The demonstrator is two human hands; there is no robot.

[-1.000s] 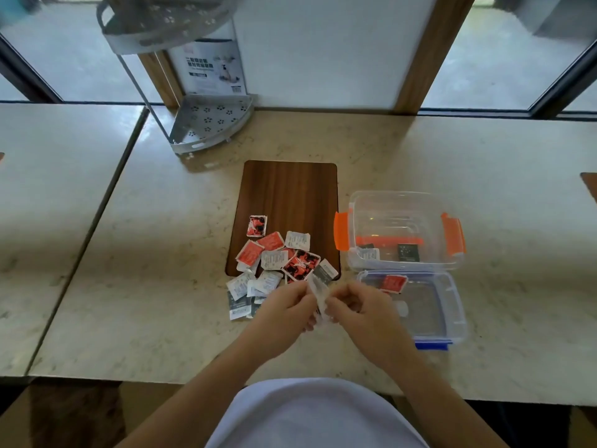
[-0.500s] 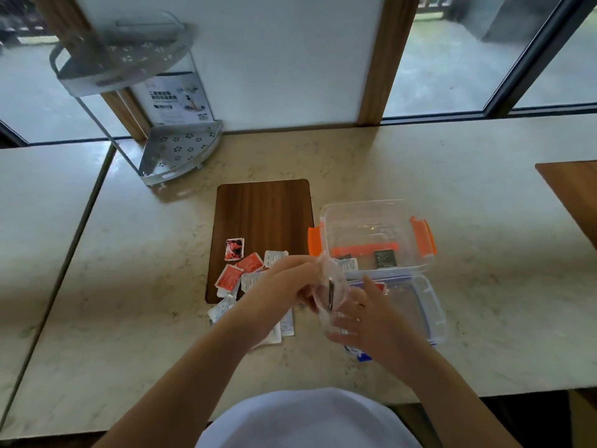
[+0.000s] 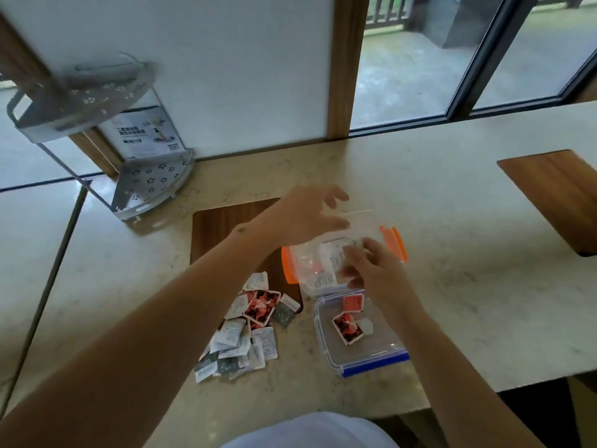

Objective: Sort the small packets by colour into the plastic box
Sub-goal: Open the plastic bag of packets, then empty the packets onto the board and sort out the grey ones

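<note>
A clear plastic box [image 3: 392, 242] with orange latches stands on the table right of a brown board [image 3: 226, 227]. My right hand [image 3: 371, 270] reaches into it from the near side, fingertips pinching a white packet [image 3: 334, 255]. My left hand [image 3: 310, 218] hovers over the box's far left corner, fingers spread and holding nothing. The box's lid [image 3: 371, 360], with a blue clip, lies in front of it and carries two red packets [image 3: 347, 328] and a small pale one. A loose pile of white, grey and red packets [image 3: 245, 331] lies left of the lid.
A grey two-tier corner rack [image 3: 151, 185] stands at the back left by the wall. A second wooden board [image 3: 555, 192] sits at the far right of the table. The table's front edge is close below the lid.
Both hands have moved from the near edge of the table up over the box. My left hand has let go and spread open. The camera has tilted and shifted right.
</note>
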